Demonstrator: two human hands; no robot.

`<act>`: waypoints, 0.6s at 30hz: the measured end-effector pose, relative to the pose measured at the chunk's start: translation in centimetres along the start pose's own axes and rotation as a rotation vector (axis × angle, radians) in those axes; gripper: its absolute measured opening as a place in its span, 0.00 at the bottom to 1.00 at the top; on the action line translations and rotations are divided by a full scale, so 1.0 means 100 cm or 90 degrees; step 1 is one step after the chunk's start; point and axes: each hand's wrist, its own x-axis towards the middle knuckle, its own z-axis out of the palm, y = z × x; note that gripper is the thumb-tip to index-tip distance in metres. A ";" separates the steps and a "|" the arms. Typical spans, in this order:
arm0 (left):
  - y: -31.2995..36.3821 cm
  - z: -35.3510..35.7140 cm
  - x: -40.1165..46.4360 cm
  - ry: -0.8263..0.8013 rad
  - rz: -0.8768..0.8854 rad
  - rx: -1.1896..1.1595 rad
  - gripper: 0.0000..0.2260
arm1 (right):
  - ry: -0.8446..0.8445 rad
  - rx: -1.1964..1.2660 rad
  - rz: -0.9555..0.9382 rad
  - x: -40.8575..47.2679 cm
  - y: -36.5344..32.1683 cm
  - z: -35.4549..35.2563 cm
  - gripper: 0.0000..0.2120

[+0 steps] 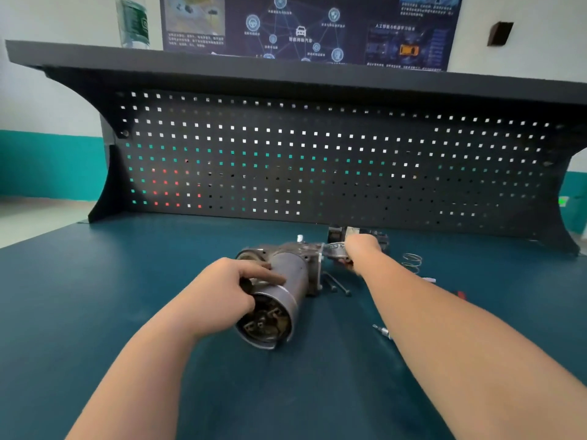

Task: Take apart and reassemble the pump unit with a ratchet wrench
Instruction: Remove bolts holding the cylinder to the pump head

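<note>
A dark pegboard back panel (317,160) spans the far side of the bench at twelve o'clock, under a shelf where a plastic bottle (132,22) stands at eleven o'clock. The teal bench top (111,281) fills the lower half. At its centre the pump unit (286,281) lies on its side, its open cylindrical end toward six o'clock and its cast housing toward one o'clock. The left hand (219,293) rests on the cylinder from nine o'clock, thumb and fingers curled around the body, gripping it. The right hand (360,249) reaches to the housing end at one o'clock and closes around a shiny metal tool (333,249), blurred, so it cannot be told for sure whether it is the ratchet wrench. Just right of the housing, at three o'clock, two long bolts (336,284) lie on the bench. A coil spring (412,262) lies farther out at two o'clock. A small socket bit (382,331) lies at four o'clock, beside the right forearm.
</note>
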 end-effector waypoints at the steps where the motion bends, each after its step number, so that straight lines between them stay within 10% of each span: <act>1: -0.002 -0.003 -0.001 0.035 -0.026 0.013 0.29 | 0.013 -0.024 -0.005 0.007 0.002 0.004 0.07; 11: 0.007 0.004 0.003 0.266 -0.119 0.028 0.11 | 0.078 -0.320 -0.095 0.004 -0.009 -0.003 0.11; 18: -0.008 0.028 0.004 0.132 -0.120 0.347 0.26 | -0.022 -0.351 -0.234 -0.059 0.007 0.001 0.17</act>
